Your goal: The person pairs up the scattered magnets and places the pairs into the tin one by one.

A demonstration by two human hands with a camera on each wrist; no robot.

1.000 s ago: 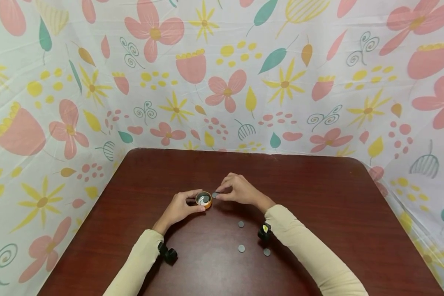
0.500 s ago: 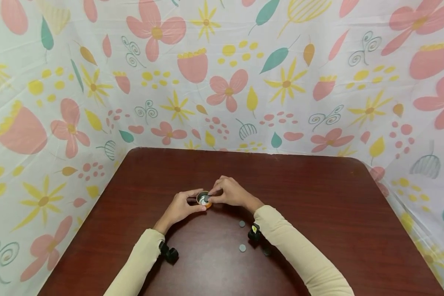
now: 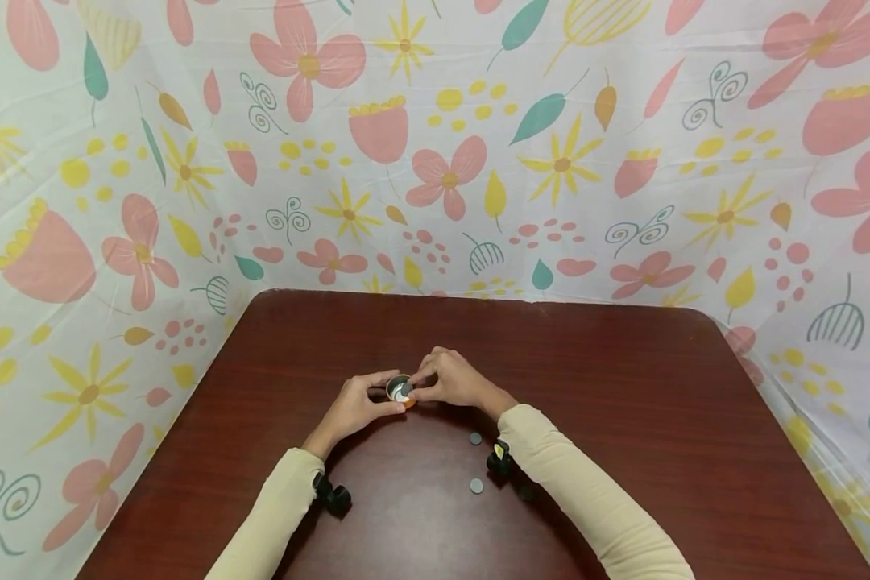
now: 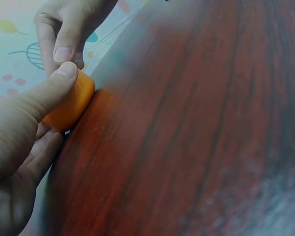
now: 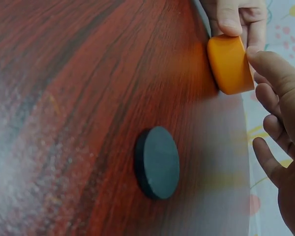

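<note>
In the head view a small round orange container (image 3: 411,404) with a pale interior stands on the table, its opening facing up. My left hand (image 3: 355,408) grips it from the left, thumb at the near side and fingers at the far side. At its right rim my right hand (image 3: 453,380) pinches a dark grey disc (image 3: 407,388) over the opening. The right wrist view shows the orange outer wall (image 5: 230,64) beside the right thumb; the pinched disc is hidden there. In the left wrist view the left thumb (image 4: 49,93) lies against the orange container (image 4: 78,101).
Two grey discs, one farther (image 3: 475,439) and one nearer (image 3: 476,486), lie flat on the dark red table (image 3: 587,362). Another disc (image 3: 527,493) sits in shadow by the right sleeve. A flowered cloth (image 3: 449,242) hangs behind the table.
The right hand has moved left with the grey disc, from beside the container to over its opening. The left hand keeps its grip, and the last half second shows hardly any motion.
</note>
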